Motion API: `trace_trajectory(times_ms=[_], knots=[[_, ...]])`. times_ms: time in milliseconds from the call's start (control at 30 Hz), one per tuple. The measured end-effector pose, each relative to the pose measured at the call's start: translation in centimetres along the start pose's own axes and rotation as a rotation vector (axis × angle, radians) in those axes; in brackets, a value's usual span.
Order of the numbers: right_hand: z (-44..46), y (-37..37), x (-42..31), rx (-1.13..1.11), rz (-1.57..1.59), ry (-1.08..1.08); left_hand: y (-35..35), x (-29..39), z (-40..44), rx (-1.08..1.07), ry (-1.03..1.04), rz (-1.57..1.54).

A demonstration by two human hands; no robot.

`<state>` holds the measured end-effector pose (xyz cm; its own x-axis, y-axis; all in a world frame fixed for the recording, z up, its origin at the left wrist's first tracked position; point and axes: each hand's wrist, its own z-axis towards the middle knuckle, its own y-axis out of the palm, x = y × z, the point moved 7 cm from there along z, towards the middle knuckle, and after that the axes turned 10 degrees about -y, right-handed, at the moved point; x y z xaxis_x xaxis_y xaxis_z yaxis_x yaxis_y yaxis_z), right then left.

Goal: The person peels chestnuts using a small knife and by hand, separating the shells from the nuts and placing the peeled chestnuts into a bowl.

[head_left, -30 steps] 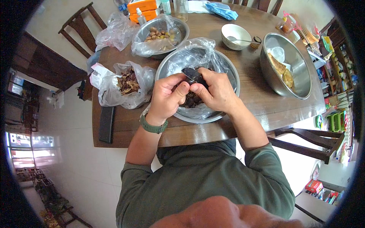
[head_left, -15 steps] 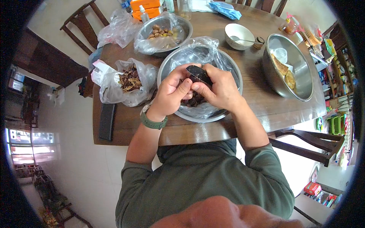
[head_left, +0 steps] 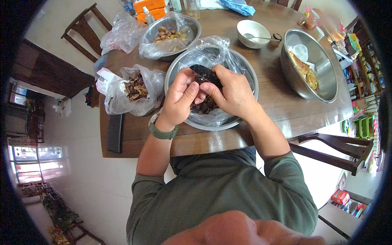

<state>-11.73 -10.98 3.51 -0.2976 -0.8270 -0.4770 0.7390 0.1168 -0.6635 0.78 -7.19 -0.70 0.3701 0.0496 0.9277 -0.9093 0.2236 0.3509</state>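
Both my hands work close together over a steel basin [head_left: 252, 87] lined with clear plastic. Between them is a black blade-like tool [head_left: 205, 74], with a broad dark face and a pale edge. My right hand [head_left: 234, 92] is closed round its right end, thumb pointing left. My left hand [head_left: 179, 98], with a green-strapped watch [head_left: 163, 132] on the wrist, is closed at the tool's left end, fingers curled and thumb up. Whatever the left fingers pinch is hidden. Dark brown nut-like pieces [head_left: 206, 107] lie in the basin below.
A plastic bag of brown peelings [head_left: 136, 87] and a black flat object [head_left: 115, 132] are on the left. Behind stands a basin of chestnuts [head_left: 165, 34]. To the right are a white bowl [head_left: 249, 28] with a spoon and a large steel bowl [head_left: 326, 77]. A chair [head_left: 335, 147] is at right.
The black tool has tilted and now shows a longer, narrower face. My hands stay over the basin, and the whole view has shifted slightly.
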Motion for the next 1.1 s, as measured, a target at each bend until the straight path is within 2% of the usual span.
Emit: trace_trajectory(times_ms=[333,433,633,733,1100], knots=[[-0.2,0.2,0.2,-0.036,0.036,0.043,0.1,0.2,0.1,-0.007,0.004,0.025],[-0.2,0.2,0.2,-0.052,0.051,0.061,0.0,0.1,0.1,-0.011,-0.065,0.08],[-0.1,0.4,0.0,-0.104,0.085,0.044,-0.8,0.4,-0.1,-0.026,0.032,0.24],[-0.1,0.5,-0.2,-0.085,0.102,0.012,-1.3,0.2,-0.3,-0.049,0.017,0.277],[-0.1,0.0,-0.4,-0.051,0.088,0.021,-0.4,0.9,-0.4,0.011,0.033,0.226]])
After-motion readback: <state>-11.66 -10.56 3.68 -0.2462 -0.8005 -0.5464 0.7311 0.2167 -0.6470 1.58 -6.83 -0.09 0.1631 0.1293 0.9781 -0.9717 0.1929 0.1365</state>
